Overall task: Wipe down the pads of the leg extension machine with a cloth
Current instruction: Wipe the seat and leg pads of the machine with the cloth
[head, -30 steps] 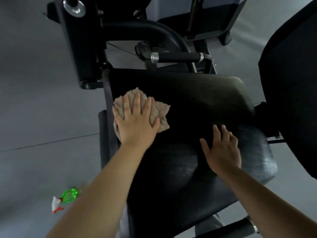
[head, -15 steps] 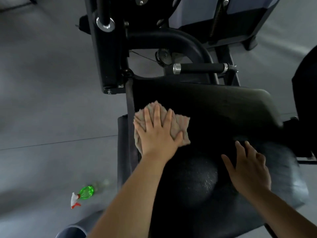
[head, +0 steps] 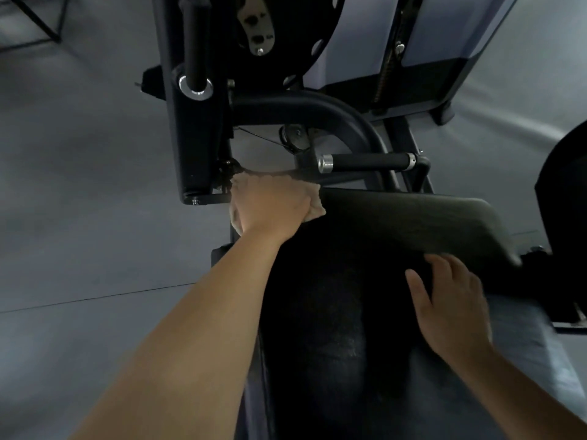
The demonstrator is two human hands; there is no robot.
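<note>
From the head view, we are pressing the cloth (head: 314, 208) with our left hand (head: 270, 208) against the far left corner of the seat pad (head: 413, 223), at mid-frame; the fingers are curling over the pad's edge onto the cloth. Our right hand (head: 451, 309) is resting on the pad, lower right, fingers relaxed. We judge that steady pressure along the edge seam will be cleaning best.

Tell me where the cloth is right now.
In the head view, the cloth sits under the left hand at the far left corner of the seat pad, beside the machine's black upright.
</note>
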